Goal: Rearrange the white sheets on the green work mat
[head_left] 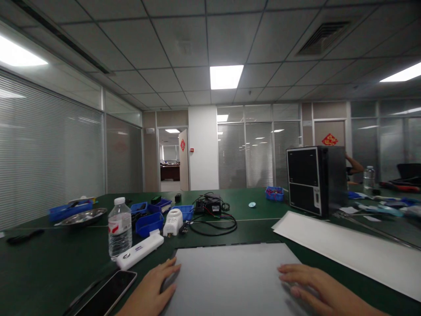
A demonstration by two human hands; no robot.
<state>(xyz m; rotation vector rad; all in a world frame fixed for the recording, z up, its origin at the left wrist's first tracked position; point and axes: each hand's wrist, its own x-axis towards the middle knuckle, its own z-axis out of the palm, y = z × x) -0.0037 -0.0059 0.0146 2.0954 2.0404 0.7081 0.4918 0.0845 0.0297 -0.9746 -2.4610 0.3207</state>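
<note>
A pale, flat rectangular panel (230,281) with a thin dark strip along its far edge lies on the green table in front of me. My left hand (156,287) rests at the panel's left edge, its fingers stretched out and apart. On the right edge lies my right hand (312,285), fingers extended over the surface and slightly spread. Neither hand is wrapped round anything. The panel's near edge is out of the picture. Beside my left hand is a dark-screened phone (105,294), and beyond it a long white device (140,250).
A water bottle (120,230) stands left, near blue bins (149,224), a white plastic device (173,221) and black cables (215,226). Long white sheets (348,250) lie right of the panel. Behind them stands a black computer case (302,180); a person's arm (354,166) shows past it.
</note>
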